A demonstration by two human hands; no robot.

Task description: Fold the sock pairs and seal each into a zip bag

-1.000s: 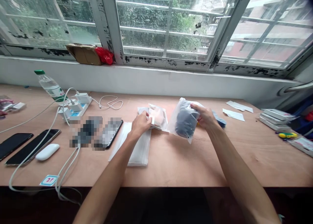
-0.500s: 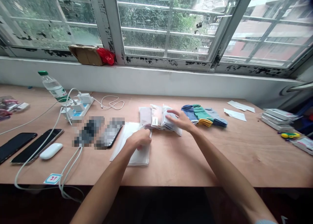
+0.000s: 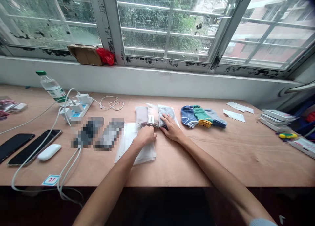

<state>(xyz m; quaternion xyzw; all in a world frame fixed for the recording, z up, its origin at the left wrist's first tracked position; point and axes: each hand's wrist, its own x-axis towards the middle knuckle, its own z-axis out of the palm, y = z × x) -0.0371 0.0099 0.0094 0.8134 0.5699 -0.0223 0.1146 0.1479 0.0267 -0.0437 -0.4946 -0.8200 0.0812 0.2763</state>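
My right hand [image 3: 171,126] lies flat, fingers spread, on a frosted packet [image 3: 173,111] with something bluish inside. That packet is the rightmost of three in a row; a pinkish labelled packet [image 3: 153,112] and a mauve packet [image 3: 141,115] sit to its left. Below them my left hand [image 3: 147,135] is closed in a fist over the upper part of a whitish translucent plastic bag [image 3: 137,153], its fingertips hidden. More bag sheets seem to lie beneath. To the right of my right hand rest folded blue socks [image 3: 188,116], green socks [image 3: 200,114] and grey-blue socks [image 3: 216,118].
Phones [image 3: 34,147], a white case [image 3: 49,152], a power strip [image 3: 82,109] with trailing cables and a bottle [image 3: 52,88] occupy the left. White paper slips [image 3: 234,115] and stacked boxes [image 3: 277,119] are at the right. The table edge [image 3: 184,186] runs along the front.
My right hand has come down flat on the right packet, which shifted left and straightened. My left hand moved slightly right and up, and the plastic bag turned and slid right with it.
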